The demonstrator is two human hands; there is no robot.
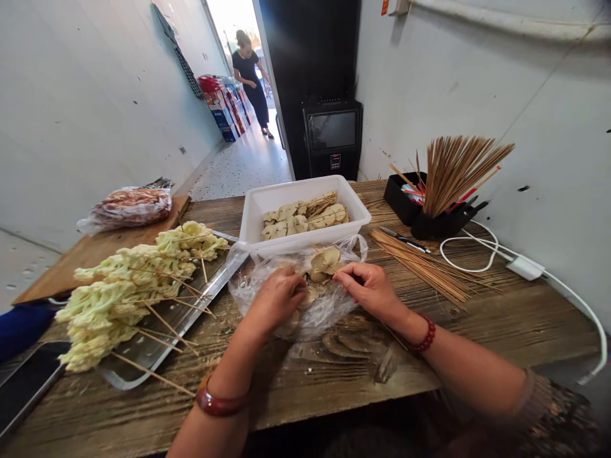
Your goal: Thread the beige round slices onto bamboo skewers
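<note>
My right hand pinches a thin wooden skewer, whose tail runs out below the palm. Round, flat beige slices are threaded at its tip, above a clear plastic bag. My left hand is over the bag with curled fingers, close to more slices lying in it. What those fingers grip is hidden. Just behind the bag stands a white plastic tub holding finished skewers of the same slices.
Skewered cauliflower lies on a metal tray at left. A bagged food pack rests on a wooden board. Loose skewers, a black holder and a white cable are at right. A person stands in the doorway.
</note>
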